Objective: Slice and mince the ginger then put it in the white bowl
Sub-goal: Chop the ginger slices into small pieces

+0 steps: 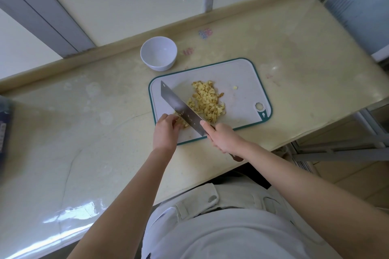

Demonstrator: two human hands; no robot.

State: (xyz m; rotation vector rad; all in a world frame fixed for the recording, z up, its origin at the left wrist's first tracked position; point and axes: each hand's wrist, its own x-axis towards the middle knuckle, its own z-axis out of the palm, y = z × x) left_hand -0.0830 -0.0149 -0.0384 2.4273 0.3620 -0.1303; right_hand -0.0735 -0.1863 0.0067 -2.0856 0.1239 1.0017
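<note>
Ginger [207, 101] lies mostly as a loose yellow heap of small pieces around the middle of the cutting board [237, 73], and one stray bit [235, 87] sits apart toward the board's right end. The heap is to the right of the cleaver [179, 105], probably because cut pieces are pushed to that side to keep the blade's way free. The right hand [223, 137] is closed firmly around the cleaver's handle, with one finger stretched forward onto the blade, I think to steady it; the brown handle end shows behind the wrist. The blade runs diagonally from the board's near edge to its far left corner. The left hand [166, 130] is at the near left corner of the board, its fingers curled down onto a small portion of ginger just beside the blade's left face. It holds this portion in place, and the bent fingers keep the tips away from the edge. The white bowl [158, 53] stands on the countertop [84, 111] just beyond the board's far left corner, near the counter's back edge. It looks empty, so in my judgement the mincing is well along but the transfer has not yet begun.
</note>
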